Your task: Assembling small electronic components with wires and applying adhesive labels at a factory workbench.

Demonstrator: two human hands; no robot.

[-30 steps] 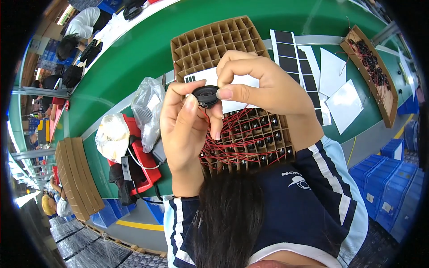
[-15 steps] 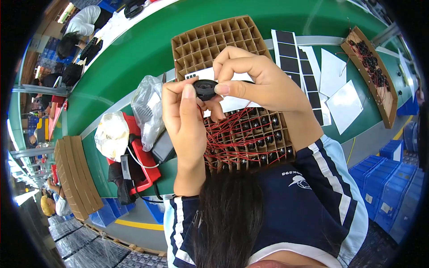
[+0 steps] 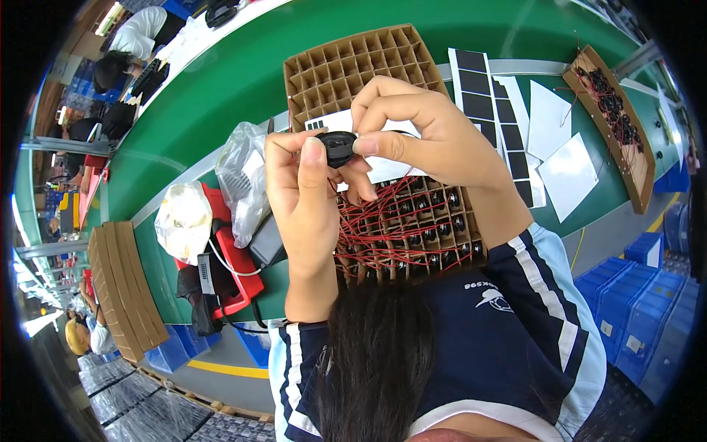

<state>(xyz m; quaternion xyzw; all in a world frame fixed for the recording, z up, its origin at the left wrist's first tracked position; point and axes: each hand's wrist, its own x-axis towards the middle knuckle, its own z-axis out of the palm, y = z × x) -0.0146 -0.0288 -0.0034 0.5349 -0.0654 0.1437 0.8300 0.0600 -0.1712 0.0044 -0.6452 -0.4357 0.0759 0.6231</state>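
Between my two hands is a round black part (image 3: 338, 149) with a ringed face, raised over the table. The thumb and fingers of my left hand (image 3: 300, 177) pinch its left side. At its right edge the thumb and forefinger of my right hand (image 3: 420, 132) press together on the rim. Below my hands lies a divided cardboard tray (image 3: 471, 234), its cells holding similar black round parts with red wires (image 3: 383, 228) tangled across them. Behind my hands sits a white sheet (image 3: 387, 171), partly hidden, in front of another divided cardboard tray (image 3: 353, 62).
Black label sheets (image 3: 479, 96) and white papers (image 3: 567, 177) lie to the right, near a cardboard box of wired parts (image 3: 615, 118). On the left are a clear plastic bag (image 3: 243, 184) and a red tool case (image 3: 228, 258). Blue bins (image 3: 633, 309) stand at the lower right.
The round part has tilted slightly, so more of its side rim shows. My left hand has shifted a little to the left; my right hand stays nearly still.
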